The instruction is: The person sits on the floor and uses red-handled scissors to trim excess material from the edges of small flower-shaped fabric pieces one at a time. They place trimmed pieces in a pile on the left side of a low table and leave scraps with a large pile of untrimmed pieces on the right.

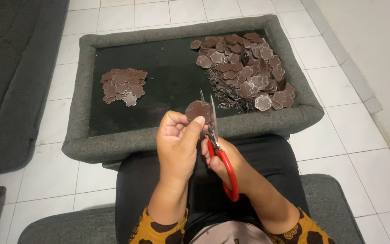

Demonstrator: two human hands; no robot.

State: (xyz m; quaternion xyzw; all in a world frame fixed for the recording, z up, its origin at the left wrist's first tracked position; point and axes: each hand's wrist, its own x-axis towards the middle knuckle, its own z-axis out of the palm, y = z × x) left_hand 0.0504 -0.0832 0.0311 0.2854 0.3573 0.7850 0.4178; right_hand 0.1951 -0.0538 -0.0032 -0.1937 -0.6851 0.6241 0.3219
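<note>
- Left hand (177,144) pinches a brown flower-shaped cutout (197,110) above the grey tray (113,147) rim.
- Right hand (222,159) grips red-handled scissors (217,144), blades parted at the cutout.
- Cutout piles lie in the tray.

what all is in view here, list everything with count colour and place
tray: one, grey padded rim with black base, on the floor ahead of the knees
small pile of flower pieces: one pile, brown, left part of the tray
large pile of flower pieces: one heap, brown with pale outlines, right part of the tray, with thin trimmings beneath
flower piece: one, brown, pinched in the left hand
scissors: one pair, red handles, steel blades open around the flower piece
floor tiles: many, white
cushion: one, dark grey, far left
left hand: one, holding the flower piece
right hand: one, gripping the scissors
</note>
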